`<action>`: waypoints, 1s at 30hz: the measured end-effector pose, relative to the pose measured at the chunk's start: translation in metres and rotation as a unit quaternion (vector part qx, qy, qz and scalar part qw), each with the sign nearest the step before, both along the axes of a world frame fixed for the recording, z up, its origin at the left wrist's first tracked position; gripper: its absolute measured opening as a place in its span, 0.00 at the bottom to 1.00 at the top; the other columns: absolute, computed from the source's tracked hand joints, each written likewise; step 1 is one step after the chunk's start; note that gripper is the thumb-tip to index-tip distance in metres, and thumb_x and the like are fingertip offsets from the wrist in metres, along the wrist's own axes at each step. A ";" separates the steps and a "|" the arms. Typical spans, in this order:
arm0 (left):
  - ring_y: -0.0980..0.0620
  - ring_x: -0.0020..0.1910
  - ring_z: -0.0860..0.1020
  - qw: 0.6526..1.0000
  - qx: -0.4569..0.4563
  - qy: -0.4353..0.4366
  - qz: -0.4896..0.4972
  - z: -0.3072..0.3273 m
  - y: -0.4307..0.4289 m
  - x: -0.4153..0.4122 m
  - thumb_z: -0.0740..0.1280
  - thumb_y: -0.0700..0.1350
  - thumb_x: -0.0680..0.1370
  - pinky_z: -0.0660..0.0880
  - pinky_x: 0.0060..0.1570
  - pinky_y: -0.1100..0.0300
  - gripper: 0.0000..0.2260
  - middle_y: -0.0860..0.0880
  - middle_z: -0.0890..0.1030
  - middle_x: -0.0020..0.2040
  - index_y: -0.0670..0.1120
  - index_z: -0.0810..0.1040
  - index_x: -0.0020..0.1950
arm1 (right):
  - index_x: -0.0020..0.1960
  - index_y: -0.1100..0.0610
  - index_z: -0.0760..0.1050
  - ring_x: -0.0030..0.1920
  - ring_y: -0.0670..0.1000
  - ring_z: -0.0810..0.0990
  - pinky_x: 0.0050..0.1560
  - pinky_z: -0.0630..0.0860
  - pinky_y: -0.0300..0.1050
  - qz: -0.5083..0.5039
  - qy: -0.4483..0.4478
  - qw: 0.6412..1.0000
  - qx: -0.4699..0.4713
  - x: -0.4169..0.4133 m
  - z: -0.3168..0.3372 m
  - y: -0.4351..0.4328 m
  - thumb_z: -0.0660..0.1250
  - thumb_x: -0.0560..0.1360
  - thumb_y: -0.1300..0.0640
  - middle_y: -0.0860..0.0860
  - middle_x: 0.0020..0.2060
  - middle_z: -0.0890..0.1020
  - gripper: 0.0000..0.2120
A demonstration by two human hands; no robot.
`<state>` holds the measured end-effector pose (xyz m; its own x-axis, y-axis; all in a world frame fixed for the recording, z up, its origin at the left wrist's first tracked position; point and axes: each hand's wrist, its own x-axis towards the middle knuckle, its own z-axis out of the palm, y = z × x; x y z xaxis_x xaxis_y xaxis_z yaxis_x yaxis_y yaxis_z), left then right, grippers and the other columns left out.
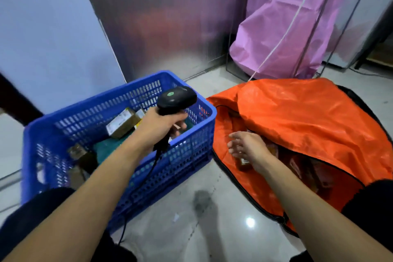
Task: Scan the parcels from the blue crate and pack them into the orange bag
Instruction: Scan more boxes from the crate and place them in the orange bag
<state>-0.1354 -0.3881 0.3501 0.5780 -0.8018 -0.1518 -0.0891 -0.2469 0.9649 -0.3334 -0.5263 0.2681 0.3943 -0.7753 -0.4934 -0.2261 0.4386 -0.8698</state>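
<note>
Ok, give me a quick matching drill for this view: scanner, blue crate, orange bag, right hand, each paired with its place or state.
Things:
1. scanner
2. blue crate
3. orange bag
4. right hand

Places or states:
A. fingers relaxed, over the bag's mouth
B. gripped in the left hand
C. lying open on the floor, on the person's right
D. holds boxed parcels, on the person's left

Pairs: 1-B, 2-D, 3-C, 4-A

Single head-worn view, angled forward and down. Close above the blue crate (119, 147), floor level beyond it.
</note>
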 end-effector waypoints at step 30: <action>0.53 0.23 0.72 0.944 -0.022 -0.016 0.330 0.050 0.208 0.229 0.73 0.43 0.76 0.72 0.27 0.61 0.10 0.47 0.84 0.35 0.41 0.82 0.56 | 0.48 0.62 0.79 0.46 0.61 0.78 0.49 0.70 0.47 0.640 0.216 0.687 -0.269 0.376 -0.076 0.259 0.63 0.79 0.55 0.62 0.46 0.79 0.11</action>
<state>0.0939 -0.1803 0.4002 0.9574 -0.2703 -0.1015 0.0417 -0.2185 0.9749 0.0423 -0.2671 0.1924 0.8290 -0.0464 -0.5574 -0.4156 -0.7179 -0.5584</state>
